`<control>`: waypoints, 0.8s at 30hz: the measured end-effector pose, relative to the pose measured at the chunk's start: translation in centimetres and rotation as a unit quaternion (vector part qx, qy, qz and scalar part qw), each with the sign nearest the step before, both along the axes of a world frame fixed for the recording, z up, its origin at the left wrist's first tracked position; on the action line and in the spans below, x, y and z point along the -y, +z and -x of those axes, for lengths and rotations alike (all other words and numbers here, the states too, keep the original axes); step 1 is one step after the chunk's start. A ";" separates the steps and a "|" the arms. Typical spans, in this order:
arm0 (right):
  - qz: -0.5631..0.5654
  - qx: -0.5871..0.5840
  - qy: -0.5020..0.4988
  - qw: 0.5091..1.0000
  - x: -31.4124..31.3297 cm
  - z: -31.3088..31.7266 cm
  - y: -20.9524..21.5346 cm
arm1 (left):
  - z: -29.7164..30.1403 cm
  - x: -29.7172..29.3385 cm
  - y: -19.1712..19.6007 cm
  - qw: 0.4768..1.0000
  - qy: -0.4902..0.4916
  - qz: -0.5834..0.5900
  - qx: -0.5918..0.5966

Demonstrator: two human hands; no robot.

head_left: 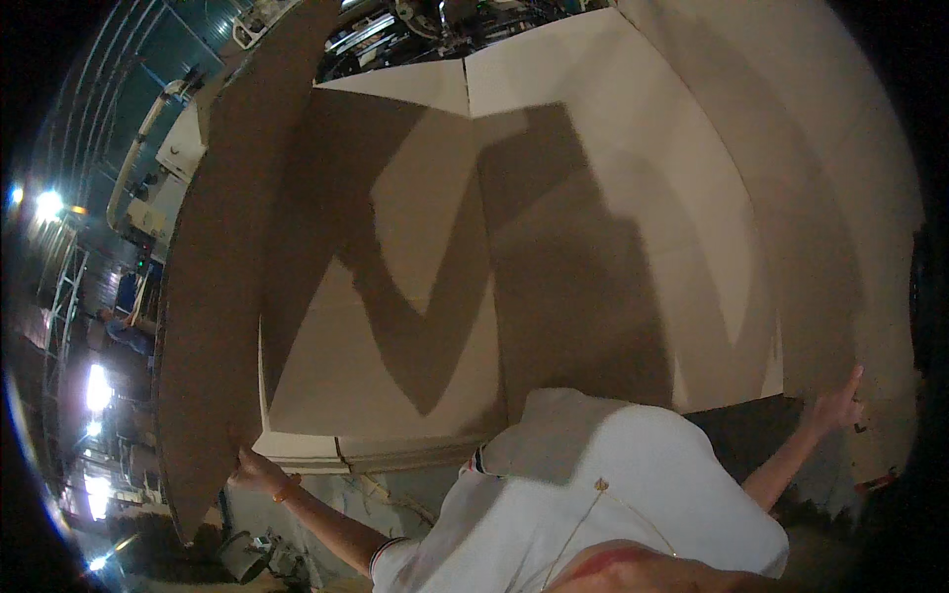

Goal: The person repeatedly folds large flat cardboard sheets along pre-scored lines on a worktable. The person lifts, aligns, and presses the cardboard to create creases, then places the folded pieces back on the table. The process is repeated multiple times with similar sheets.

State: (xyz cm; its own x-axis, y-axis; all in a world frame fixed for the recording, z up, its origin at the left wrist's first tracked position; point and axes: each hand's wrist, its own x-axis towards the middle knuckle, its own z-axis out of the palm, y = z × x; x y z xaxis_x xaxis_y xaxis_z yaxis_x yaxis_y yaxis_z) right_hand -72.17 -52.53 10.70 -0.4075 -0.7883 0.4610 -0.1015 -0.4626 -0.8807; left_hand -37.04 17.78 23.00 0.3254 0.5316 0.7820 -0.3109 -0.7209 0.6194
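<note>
A very large brown cardboard sheet (573, 257) fills the middle of the head view. Its two sides stand up as a left panel (213, 296) and a right panel (825, 198), and creases run between them. Dark shadows fall across the middle. My left hand (259, 472) grips the near lower edge of the left panel. Out at the far right, my right hand (838, 407) is closed on the near edge of the right panel, thumb pointing up; its other fingers are partly hidden. Both arms are spread wide, with my body close against the sheet's near edge.
Layered cardboard edges (386, 457) show beneath the near left part of the sheet. Dark metal machinery (435, 28) stands beyond the far edge. Off to the left are a pale bent pipe (138, 148), bright lamps and a distant person (127, 334).
</note>
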 end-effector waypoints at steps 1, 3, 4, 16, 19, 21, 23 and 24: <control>0.003 -0.120 -0.046 0.992 0.9 1.6 -2.4 | -0.3 0.1 -0.4 1.000 0.015 -0.003 0.003; 0.019 -0.248 -0.118 0.962 0.8 1.6 -5.4 | -2.5 -1.4 -2.3 1.000 0.020 -0.015 -0.006; -0.005 -0.222 -0.097 0.970 -0.2 -1.2 -4.9 | -5.0 -4.7 -4.6 0.999 0.019 -0.021 -0.017; 0.432 -0.309 0.248 0.810 -2.5 -19.6 2.8 | -14.9 0.2 -14.4 0.974 -0.191 0.099 -0.066; 0.507 -0.302 0.278 0.758 1.0 -22.5 3.3 | -15.3 1.1 -14.8 0.976 -0.165 0.051 -0.136; 0.508 -0.319 0.296 0.744 2.9 -23.9 3.0 | -15.9 0.5 -16.0 0.971 -0.191 -0.030 -0.141; 0.457 -0.394 0.297 0.740 5.2 -23.5 2.2 | -14.6 6.5 -15.0 0.950 -0.243 -0.145 -0.135; 0.402 -0.414 0.312 0.754 6.2 -22.9 1.3 | -13.0 10.4 -12.8 0.932 -0.285 -0.181 -0.133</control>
